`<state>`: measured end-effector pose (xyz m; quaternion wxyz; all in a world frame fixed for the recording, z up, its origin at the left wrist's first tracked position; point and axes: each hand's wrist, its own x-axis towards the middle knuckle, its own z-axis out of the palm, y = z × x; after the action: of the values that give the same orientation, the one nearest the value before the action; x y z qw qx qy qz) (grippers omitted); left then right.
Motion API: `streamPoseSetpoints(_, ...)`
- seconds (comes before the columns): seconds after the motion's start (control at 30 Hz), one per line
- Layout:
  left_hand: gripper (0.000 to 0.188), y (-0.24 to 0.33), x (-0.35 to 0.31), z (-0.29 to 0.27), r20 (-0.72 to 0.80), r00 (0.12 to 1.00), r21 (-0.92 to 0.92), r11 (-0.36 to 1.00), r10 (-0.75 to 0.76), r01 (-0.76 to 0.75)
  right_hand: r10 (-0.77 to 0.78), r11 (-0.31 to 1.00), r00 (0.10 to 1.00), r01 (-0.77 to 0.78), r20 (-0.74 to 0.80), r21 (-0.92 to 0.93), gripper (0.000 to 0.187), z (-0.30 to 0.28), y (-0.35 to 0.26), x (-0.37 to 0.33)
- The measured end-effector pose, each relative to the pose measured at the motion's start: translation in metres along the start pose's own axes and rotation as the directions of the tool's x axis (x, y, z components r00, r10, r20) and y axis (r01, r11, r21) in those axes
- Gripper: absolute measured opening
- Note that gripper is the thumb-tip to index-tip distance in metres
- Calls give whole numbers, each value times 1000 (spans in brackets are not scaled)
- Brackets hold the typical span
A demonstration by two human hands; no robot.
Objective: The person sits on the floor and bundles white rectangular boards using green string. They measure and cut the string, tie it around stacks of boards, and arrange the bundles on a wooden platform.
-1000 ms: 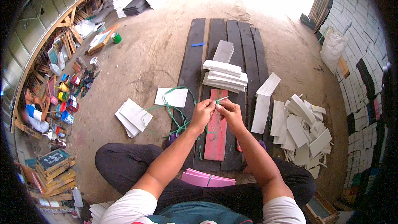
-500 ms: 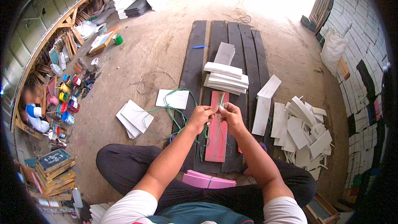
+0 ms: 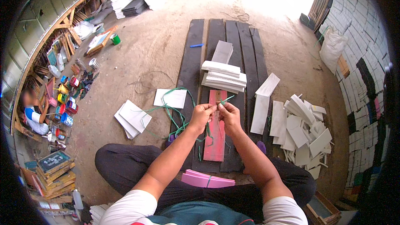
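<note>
You're mid-knot: left hand (image 3: 203, 113) and right hand (image 3: 228, 112) both pinch green string (image 3: 227, 99) over the red strip (image 3: 216, 129) on the dark planks (image 3: 191, 58); next likely needs pulling ends tight

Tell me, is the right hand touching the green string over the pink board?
Touching. The head view shows the right hand pinching the green string at its fingertips, the short end sticking up past them, above the pink board. The left hand meets it there.

Two bare forearms reaching forward from the lower edge, left hand (image 3: 202, 114) and right hand (image 3: 228, 114) side by side, nearly touching, fingers curled and pinched closed, knuckles facing up
</note>
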<state>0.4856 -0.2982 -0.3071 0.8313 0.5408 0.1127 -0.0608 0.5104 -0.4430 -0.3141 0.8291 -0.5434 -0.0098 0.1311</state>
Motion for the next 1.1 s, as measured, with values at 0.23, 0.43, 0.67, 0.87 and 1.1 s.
streamPoseSetpoints(0.23,28,-1,4,4,-82,958,488,850,274,-201,-223,947,973,202,-60,-250,18,-21,20,12)
streamPoseSetpoints(0.43,46,14,2,-9,49,963,322,917,-265,236,-613,544,782,522,112,-657,11,-4,-1,-4)
streamPoseSetpoints(0.67,29,-9,4,-21,107,965,1,971,-239,240,-681,391,661,693,316,-606,13,2,10,-22)
streamPoseSetpoints(0.87,20,45,-14,-4,192,978,712,698,-79,-84,-645,267,614,739,455,-619,16,-7,-2,-16)
streamPoseSetpoints(1.1,18,68,-5,-24,427,868,843,459,-254,-280,-376,443,757,653,534,-614,21,-2,14,-18)
